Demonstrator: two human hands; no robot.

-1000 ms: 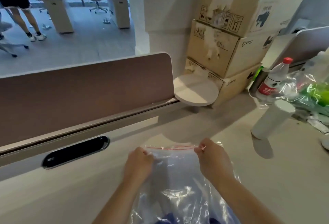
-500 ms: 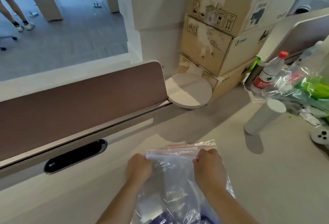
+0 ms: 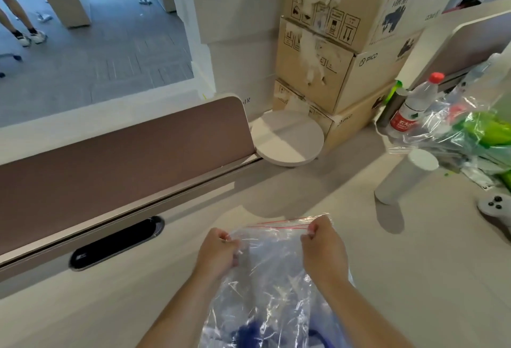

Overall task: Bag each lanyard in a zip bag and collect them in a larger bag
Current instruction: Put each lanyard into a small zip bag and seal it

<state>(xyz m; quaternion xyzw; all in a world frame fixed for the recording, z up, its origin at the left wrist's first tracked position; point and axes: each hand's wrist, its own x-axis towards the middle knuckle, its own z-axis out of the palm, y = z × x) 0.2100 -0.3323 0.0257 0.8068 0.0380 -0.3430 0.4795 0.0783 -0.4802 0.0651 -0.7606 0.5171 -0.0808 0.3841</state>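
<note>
A large clear zip bag (image 3: 271, 286) with a red seal line hangs between my hands above the desk, near the bottom centre. My left hand (image 3: 217, 253) pinches the left end of its top edge. My right hand (image 3: 323, 248) pinches the right end, at the red strip. Blue lanyard material (image 3: 249, 332) shows through the plastic at the bag's bottom, partly cut off by the frame edge.
A brown desk divider (image 3: 119, 148) runs along the left, with a black cable slot (image 3: 116, 242) below it. A white cylinder (image 3: 406, 176), a water bottle (image 3: 412, 109), a pile of clear bags with green contents (image 3: 475, 132) and a white controller (image 3: 495, 209) sit right. Cardboard boxes (image 3: 337, 51) stand behind.
My hands have shifted the bag's top edge: the right hand now pinches the red seal at its right end, higher than half a second ago. The camera has tilted down.
</note>
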